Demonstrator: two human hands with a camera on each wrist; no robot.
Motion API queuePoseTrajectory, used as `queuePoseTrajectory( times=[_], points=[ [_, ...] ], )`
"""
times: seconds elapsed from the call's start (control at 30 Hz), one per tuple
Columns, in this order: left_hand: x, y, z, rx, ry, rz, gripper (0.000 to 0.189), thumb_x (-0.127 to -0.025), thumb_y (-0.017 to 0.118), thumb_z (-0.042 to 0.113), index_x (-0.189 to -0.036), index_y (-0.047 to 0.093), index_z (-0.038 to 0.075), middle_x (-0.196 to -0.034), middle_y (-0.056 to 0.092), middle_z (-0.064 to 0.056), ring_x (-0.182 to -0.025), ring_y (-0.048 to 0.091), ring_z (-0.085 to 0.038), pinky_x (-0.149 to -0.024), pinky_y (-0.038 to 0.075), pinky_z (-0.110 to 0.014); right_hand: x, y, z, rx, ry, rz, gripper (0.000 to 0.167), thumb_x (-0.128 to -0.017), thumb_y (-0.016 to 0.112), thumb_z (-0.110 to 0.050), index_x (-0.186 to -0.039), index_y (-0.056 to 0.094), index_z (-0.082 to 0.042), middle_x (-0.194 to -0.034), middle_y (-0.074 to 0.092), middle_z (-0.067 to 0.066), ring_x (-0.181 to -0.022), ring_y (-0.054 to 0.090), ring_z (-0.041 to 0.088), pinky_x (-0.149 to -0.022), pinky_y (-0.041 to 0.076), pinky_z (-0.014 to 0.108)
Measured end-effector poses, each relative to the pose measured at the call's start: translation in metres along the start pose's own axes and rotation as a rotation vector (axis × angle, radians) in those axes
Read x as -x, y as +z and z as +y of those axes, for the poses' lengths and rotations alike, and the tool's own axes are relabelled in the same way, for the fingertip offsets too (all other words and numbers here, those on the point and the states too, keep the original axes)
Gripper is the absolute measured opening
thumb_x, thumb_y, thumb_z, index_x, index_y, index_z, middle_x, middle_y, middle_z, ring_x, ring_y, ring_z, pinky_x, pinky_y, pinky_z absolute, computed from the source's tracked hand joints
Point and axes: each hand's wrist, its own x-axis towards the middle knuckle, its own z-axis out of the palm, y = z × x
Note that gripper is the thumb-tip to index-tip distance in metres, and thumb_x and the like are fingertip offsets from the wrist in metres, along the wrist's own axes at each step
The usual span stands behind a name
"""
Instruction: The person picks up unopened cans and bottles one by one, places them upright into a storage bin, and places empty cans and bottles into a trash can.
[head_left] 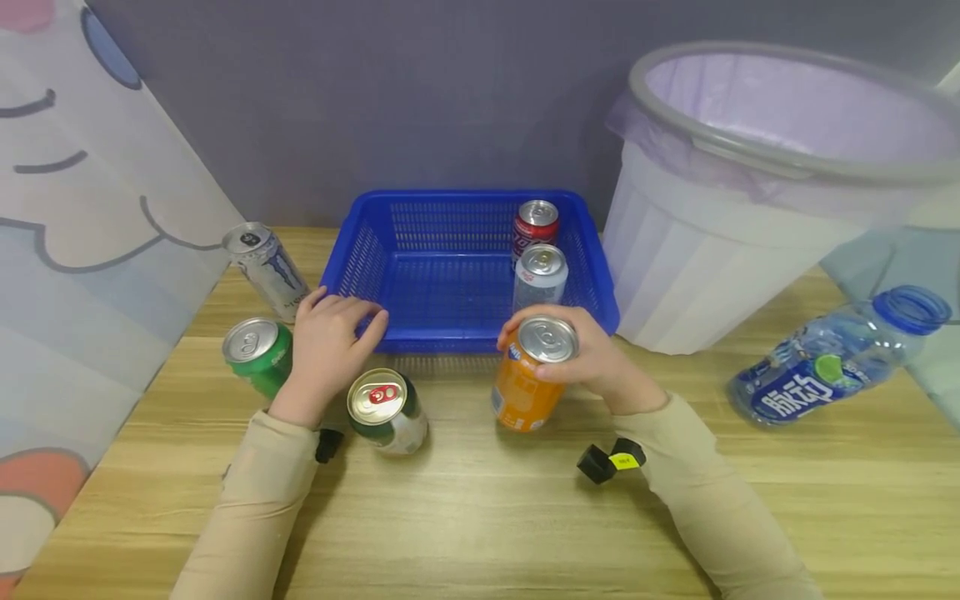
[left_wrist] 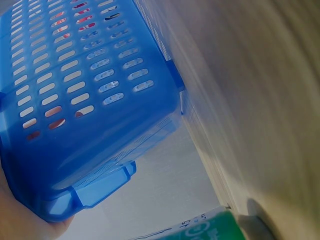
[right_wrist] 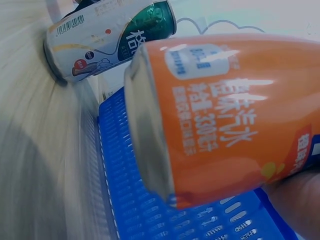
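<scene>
My right hand (head_left: 592, 358) grips an orange soda can (head_left: 525, 392) near its top, in front of the basket. In the right wrist view the can (right_wrist: 225, 120) is tilted, its bare metal base clear of the tabletop. My left hand (head_left: 330, 342) holds the near left corner of a blue plastic basket (head_left: 450, 342), thumb over the rim; its skin shows through the slots in the left wrist view. Inside the basket, at the right, stand a red can (head_left: 536, 225) and a pale can (head_left: 540, 275). A green-and-white can (head_left: 390, 417) stands between my hands.
Left of my left hand are a green can (head_left: 258, 354) and a tall white can (head_left: 270, 271). A white bin (head_left: 675, 242) with a purple liner stands right of the basket. A clear blue-capless bottle (head_left: 832, 358) leans at the far right. Grey wall (head_left: 375, 100) rises behind.
</scene>
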Motion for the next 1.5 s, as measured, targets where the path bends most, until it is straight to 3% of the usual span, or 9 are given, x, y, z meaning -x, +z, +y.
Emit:
queuePoseTrajectory(
  times=[0.43, 0.9, 1.5],
  points=[
    [0.000, -0.003, 0.000, -0.003, 0.000, 0.007, 0.033, -0.091, 0.053, 0.030, -0.090, 0.071, 0.003, -0.087, 0.072, -0.013, -0.089, 0.062, -0.034, -0.106, 0.030, -0.052, -0.001, -0.004, -0.006, -0.048, 0.024, 0.070, 0.031, -0.078, 0.072, -0.017, -0.108, 0.065, -0.014, -0.101, 0.069, -0.001, -0.095, 0.065, 0.019, -0.088, 0.051, 0.030],
    [0.001, -0.001, 0.003, 0.006, -0.008, -0.011, 0.032, -0.092, 0.053, 0.031, -0.092, 0.071, 0.004, -0.090, 0.072, -0.012, -0.090, 0.062, -0.033, -0.106, 0.030, -0.051, 0.003, 0.001, -0.015, 0.020, 0.102, 0.215, 0.034, -0.074, 0.069, -0.002, -0.103, 0.066, -0.019, -0.097, 0.070, -0.005, -0.092, 0.065, 0.014, -0.086, 0.051, 0.027],
    [0.000, 0.000, 0.000, 0.001, 0.003, 0.000, 0.032, -0.091, 0.053, 0.030, -0.091, 0.071, 0.003, -0.088, 0.072, -0.012, -0.089, 0.062, -0.034, -0.106, 0.030, -0.052, 0.003, -0.002, -0.022, 0.024, 0.086, 0.254, 0.029, -0.076, 0.068, -0.003, -0.102, 0.066, -0.016, -0.097, 0.069, 0.003, -0.087, 0.065, 0.017, -0.080, 0.053, 0.029]
  ],
)
